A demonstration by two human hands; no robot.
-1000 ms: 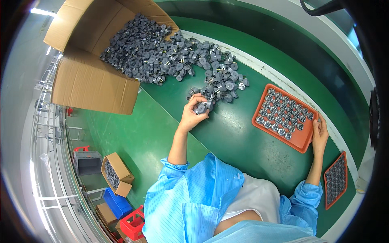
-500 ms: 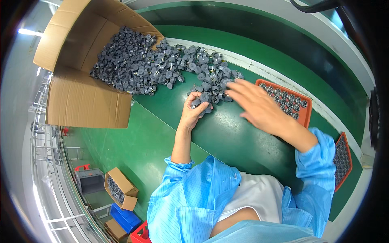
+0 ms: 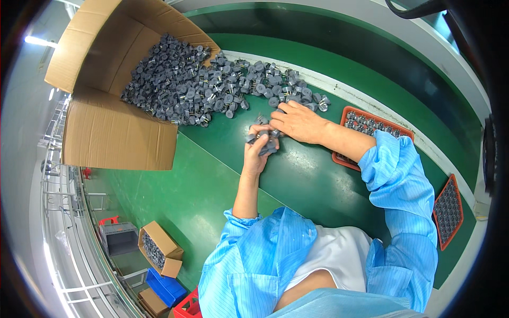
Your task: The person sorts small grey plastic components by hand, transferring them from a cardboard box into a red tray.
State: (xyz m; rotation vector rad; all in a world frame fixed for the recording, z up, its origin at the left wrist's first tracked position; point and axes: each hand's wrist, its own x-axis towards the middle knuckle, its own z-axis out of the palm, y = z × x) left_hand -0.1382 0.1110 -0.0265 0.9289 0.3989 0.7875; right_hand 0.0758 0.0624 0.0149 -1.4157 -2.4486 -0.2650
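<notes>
My left hand (image 3: 255,157) is closed around a cluster of small grey round plastic parts (image 3: 269,147), some with thin metal pins. My right hand (image 3: 300,123) comes in from the right, palm down, with bent fingers at the top of that cluster. Its fingertips are partly hidden, so whether they pinch a part does not show. Just beyond both hands, the tail of a large heap of the same grey parts (image 3: 228,87) lies on the green work surface (image 3: 307,169). Near my right forearm is an orange tray (image 3: 347,161) with rows of shiny round parts.
The heap spills from a tipped cardboard box (image 3: 122,135) at the far left. A second orange tray (image 3: 445,241), filled with parts, lies at the right. Lower left are a small box (image 3: 172,267) of parts, a grey bin (image 3: 119,228) and a blue bin (image 3: 164,286).
My right hand has swung left and down from beside the orange tray to my left hand, its fingers now bent. My left hand has shifted slightly right and down, still holding its cluster.
</notes>
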